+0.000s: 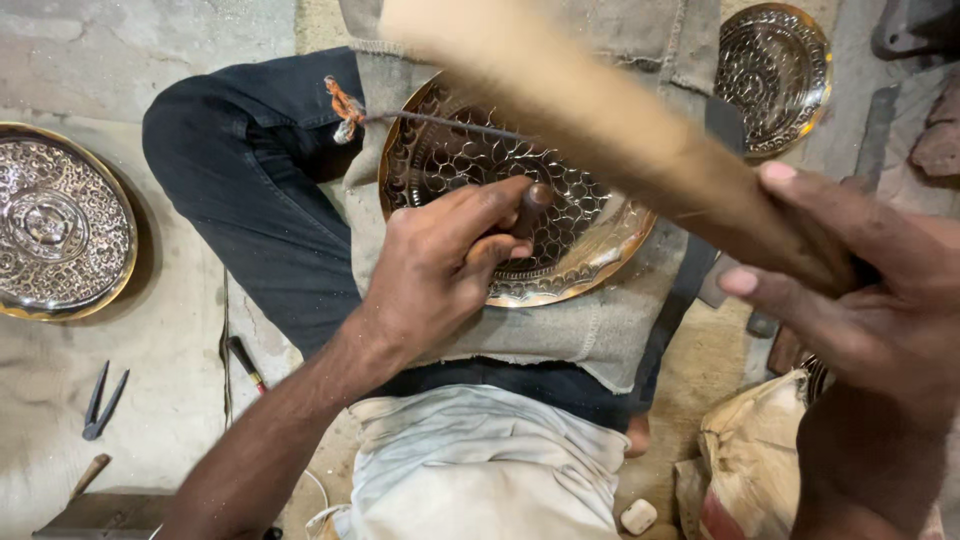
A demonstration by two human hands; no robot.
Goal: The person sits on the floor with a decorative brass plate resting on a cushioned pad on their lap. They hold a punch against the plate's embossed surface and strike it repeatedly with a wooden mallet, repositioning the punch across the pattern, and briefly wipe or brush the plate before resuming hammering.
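Observation:
An embossed round metal plate with a golden rim lies on a grey cloth over my lap. My left hand rests on the plate and grips a short dark punch held upright on the patterned surface. My right hand is raised at the right and is closed around the handle of a wooden mallet, which is blurred and slants up to the left above the plate. A thin rod with an orange tie crosses the plate's upper edge.
A second embossed plate lies on the floor at the left, and a third plate at the top right. Metal dividers, a small screwdriver-like tool and a sack lie on the stone floor.

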